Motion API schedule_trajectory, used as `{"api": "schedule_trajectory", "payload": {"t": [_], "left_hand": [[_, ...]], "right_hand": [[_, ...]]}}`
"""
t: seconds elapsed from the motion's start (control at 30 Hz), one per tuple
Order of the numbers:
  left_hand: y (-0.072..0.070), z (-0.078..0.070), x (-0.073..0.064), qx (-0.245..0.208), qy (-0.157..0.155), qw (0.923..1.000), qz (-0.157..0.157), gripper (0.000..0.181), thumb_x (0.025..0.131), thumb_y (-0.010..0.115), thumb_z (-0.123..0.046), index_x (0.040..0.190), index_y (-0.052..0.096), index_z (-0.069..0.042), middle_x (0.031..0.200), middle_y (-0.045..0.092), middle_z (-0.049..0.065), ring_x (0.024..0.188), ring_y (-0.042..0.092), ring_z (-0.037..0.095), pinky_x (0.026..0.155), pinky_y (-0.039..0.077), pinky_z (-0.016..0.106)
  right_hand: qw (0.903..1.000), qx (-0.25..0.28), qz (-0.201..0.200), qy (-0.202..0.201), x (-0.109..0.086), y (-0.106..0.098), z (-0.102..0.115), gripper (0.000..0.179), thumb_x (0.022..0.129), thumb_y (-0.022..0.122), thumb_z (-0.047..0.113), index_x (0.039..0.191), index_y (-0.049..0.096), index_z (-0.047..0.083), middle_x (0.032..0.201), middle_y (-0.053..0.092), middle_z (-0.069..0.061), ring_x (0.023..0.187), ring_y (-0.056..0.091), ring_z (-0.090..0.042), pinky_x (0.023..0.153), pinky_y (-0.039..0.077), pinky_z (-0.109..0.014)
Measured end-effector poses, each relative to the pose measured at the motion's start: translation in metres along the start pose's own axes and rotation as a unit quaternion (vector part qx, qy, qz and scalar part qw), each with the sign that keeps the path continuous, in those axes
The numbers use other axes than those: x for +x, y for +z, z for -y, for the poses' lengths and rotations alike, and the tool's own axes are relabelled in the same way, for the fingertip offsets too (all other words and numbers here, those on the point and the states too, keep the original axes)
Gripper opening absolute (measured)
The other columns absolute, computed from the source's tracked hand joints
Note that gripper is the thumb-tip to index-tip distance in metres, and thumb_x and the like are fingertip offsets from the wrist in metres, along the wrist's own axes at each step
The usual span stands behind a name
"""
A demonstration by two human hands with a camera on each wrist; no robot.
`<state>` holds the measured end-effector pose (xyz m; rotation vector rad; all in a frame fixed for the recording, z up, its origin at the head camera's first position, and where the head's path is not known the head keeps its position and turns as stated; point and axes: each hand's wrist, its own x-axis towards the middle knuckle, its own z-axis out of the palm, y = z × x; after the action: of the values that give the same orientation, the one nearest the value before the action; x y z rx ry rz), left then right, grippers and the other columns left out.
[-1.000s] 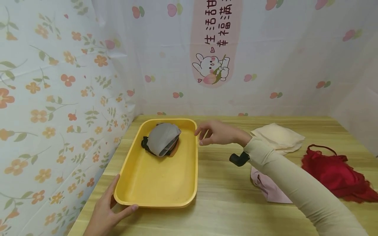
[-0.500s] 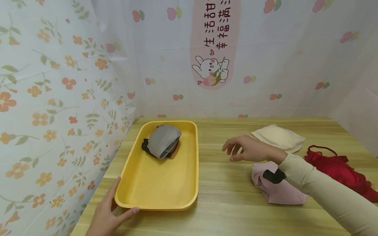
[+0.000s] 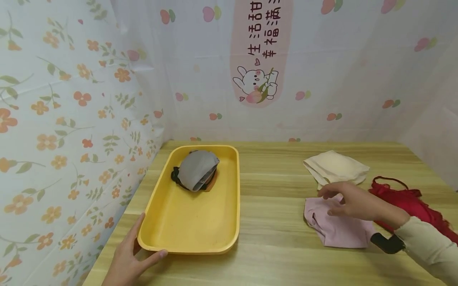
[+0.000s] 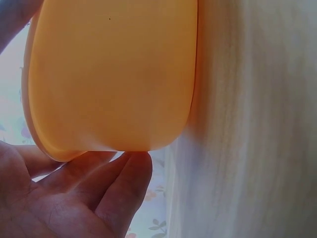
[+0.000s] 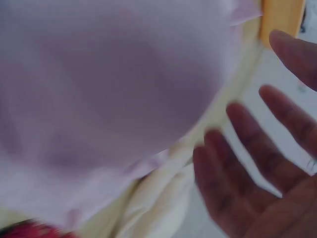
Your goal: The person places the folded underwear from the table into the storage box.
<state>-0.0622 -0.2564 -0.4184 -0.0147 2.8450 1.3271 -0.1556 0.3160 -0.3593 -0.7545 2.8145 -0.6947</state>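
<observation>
Right hand (image 3: 358, 202) has swung away from the right rim of the yellow tub (image 3: 200, 222) and is now over the pink folded bra (image 3: 345, 234). My read: the work has shifted to that piece, nothing picked up yet.

Nearest the person, left hand (image 3: 129, 255) touches the tub's near left corner, fingers spread along the outer wall, thumb at the near end, no grip. Pink bra lies on the table (image 3: 272, 238), right of the tub; long axis slants from far left to near right, small gap on its left edge facing the tub. Right fingers above it are loose and hold nothing; can't make out contact. Red lace-edged bra (image 3: 404, 195) sits just right, cream folded garment (image 3: 336, 165) behind, grey folded bra (image 3: 196, 169) in the tub's far end.
</observation>
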Motion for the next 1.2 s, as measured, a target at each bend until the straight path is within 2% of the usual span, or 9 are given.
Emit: {"api": "schedule_trajectory", "payload": {"t": [0.13,0.2,0.37,0.47,0.6,0.77,0.97,1.1,1.2], "left_hand": [[0.000,0.001,0.001,0.005,0.003,1.0000,-0.003,0.114,0.081,0.086,-0.029,0.163,0.009,-0.010,0.162,0.026,0.029,0.128,0.056,0.040,0.094,0.059,0.031],[0.000,0.001,0.001,0.008,0.005,0.9999,-0.005,0.114,0.080,0.086,-0.029,0.163,0.009,-0.010,0.162,0.027,0.028,0.128,0.056,0.038,0.091,0.058,0.023],[0.001,0.002,0.001,0.008,-0.008,0.9999,-0.005,0.116,0.080,0.086,-0.032,0.163,0.009,-0.009,0.162,0.027,0.028,0.130,0.053,0.038,0.095,0.058,0.034],[0.002,0.002,0.000,0.003,-0.017,0.9999,-0.001,0.116,0.080,0.086,-0.033,0.163,0.008,-0.009,0.162,0.024,0.030,0.133,0.050,0.041,0.100,0.055,0.045],[0.003,0.002,-0.001,-0.005,-0.029,0.9995,0.006,0.116,0.080,0.086,-0.033,0.163,0.008,-0.008,0.163,0.021,0.031,0.136,0.047,0.044,0.102,0.052,0.049],[0.004,0.001,0.001,-0.009,-0.029,0.9995,0.009,0.117,0.080,0.086,-0.033,0.163,0.008,-0.009,0.163,0.021,0.030,0.136,0.047,0.044,0.104,0.050,0.050],[0.005,0.001,0.002,-0.004,-0.035,0.9993,0.011,0.117,0.080,0.086,-0.034,0.163,0.007,-0.009,0.163,0.020,0.030,0.136,0.047,0.044,0.104,0.050,0.050],[0.004,0.002,0.003,0.000,-0.042,0.9990,0.016,0.118,0.080,0.085,-0.037,0.163,0.006,-0.009,0.164,0.020,0.030,0.137,0.047,0.044,0.104,0.051,0.049],[0.001,0.001,0.003,0.005,-0.052,0.9985,0.015,0.118,0.080,0.085,-0.039,0.163,0.005,-0.011,0.164,0.021,0.028,0.138,0.046,0.042,0.104,0.052,0.046]], "right_hand": [[0.9965,-0.059,-0.058,0.010,-0.018,0.010,-0.016,0.052,0.068,0.092,0.030,0.113,0.070,0.014,0.113,0.072,0.001,0.101,0.065,-0.013,0.080,0.057,-0.029],[0.9945,-0.071,-0.076,0.011,-0.024,0.016,-0.023,0.059,0.065,0.094,0.032,0.115,0.070,0.014,0.114,0.072,0.000,0.102,0.065,-0.013,0.082,0.056,-0.026],[0.9952,-0.049,-0.085,-0.002,-0.033,0.028,-0.034,0.076,0.061,0.095,0.034,0.126,0.064,0.009,0.124,0.069,-0.009,0.112,0.058,0.000,0.086,0.048,-0.012],[0.9963,-0.044,-0.074,0.002,-0.034,0.032,-0.036,0.083,0.061,0.095,0.035,0.131,0.060,0.007,0.129,0.067,-0.013,0.118,0.056,-0.004,0.089,0.043,-0.008],[0.9966,-0.041,-0.064,0.032,-0.032,0.035,-0.035,0.092,0.058,0.096,0.035,0.135,0.057,0.005,0.127,0.067,-0.014,0.113,0.060,-0.019,0.087,0.048,-0.016],[0.9953,-0.029,-0.047,0.079,-0.030,0.035,-0.031,0.104,0.054,0.097,0.037,0.139,0.050,0.004,0.121,0.067,-0.013,0.106,0.060,-0.019,0.082,0.050,-0.025],[0.9942,-0.032,-0.048,0.091,-0.029,0.033,-0.028,0.105,0.051,0.098,0.035,0.138,0.050,0.002,0.118,0.065,-0.019,0.106,0.061,-0.033,0.084,0.052,-0.046],[0.9924,-0.052,-0.053,0.098,-0.028,0.034,-0.028,0.097,0.049,0.098,0.035,0.130,0.058,0.000,0.116,0.066,-0.020,0.104,0.062,-0.035,0.082,0.053,-0.046],[0.9911,-0.066,-0.051,0.103,-0.023,0.035,-0.025,0.099,0.049,0.098,0.035,0.129,0.059,-0.006,0.116,0.069,-0.021,0.103,0.063,-0.034,0.083,0.054,-0.046]]}}
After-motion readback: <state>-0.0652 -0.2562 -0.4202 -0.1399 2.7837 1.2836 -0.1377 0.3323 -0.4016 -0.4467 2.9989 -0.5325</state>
